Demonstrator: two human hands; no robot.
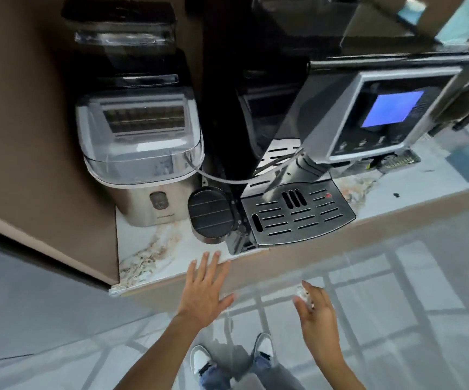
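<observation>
My left hand is flat with its fingers spread, the fingertips at the front edge of the marble counter. My right hand hovers lower, out over the floor and apart from the counter, seen edge-on. A small pale blurred thing shows between its thumb and forefinger; whether it is held is unclear. On the counter stand a steel ice maker with a clear lid and a coffee machine with a lit blue screen.
A slotted metal drip tray juts toward the counter edge. Beside it sits a round container with a black ribbed lid. A brown wall panel closes off the left side. My shoes stand on a glossy tiled floor below.
</observation>
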